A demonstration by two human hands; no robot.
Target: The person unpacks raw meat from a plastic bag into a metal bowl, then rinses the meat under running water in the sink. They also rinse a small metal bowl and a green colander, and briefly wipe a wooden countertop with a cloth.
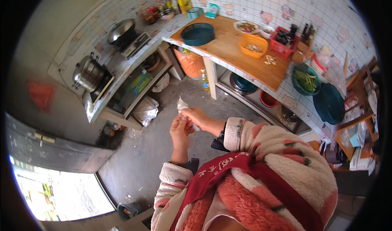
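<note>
My left hand [179, 129] and my right hand [198, 117] meet in the middle of the view, above the grey floor, with fingers closed round a crumpled white tissue or cloth [182, 103]. Part of it sticks up above my fingers and part shows below them. Both forearms come from below in fleece sleeves with dark bands at the wrists. Beyond my hands stands a wooden-topped counter [228, 51] bearing a teal tray [197, 34], a yellow basket [253, 46] and a plate of food [246, 26].
Two pots [87, 72] [121, 32] sit on the left counter above shelves. Bowls of greens [304, 80], a red basket [283, 41] and an empty teal basin [328, 102] line the right counter. A bright doorway [53, 190] is at lower left, a bucket [128, 210] beside it.
</note>
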